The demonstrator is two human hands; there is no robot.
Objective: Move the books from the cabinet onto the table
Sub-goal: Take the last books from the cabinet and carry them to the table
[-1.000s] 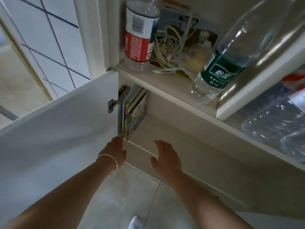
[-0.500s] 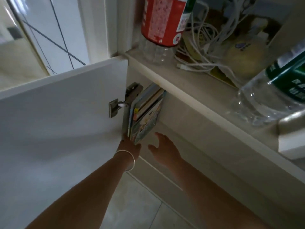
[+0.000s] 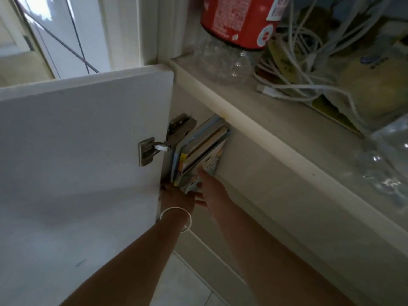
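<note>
A small stack of thin books (image 3: 198, 149) stands upright against the left wall inside the open cabinet, just right of the door hinge (image 3: 176, 129). My left hand (image 3: 176, 196), with a silver bangle on the wrist, is at the stack's lower left corner. Its fingers are hidden behind the books and the door edge. My right hand (image 3: 210, 187) holds the stack from the right, with fingers lying on the colourful front cover and the thumb below the bottom edge.
The white cabinet door (image 3: 84, 162) stands open on the left, close to my left arm. On the shelf (image 3: 254, 120) above are a red-labelled bottle (image 3: 234, 25), tangled white cables (image 3: 304, 69) and clear bottles (image 3: 388, 160). Tiled floor lies below.
Both hands have moved up and in to the books. The right hand, which was apart from the stack, now lies on its front cover. The view has moved closer to the cabinet.
</note>
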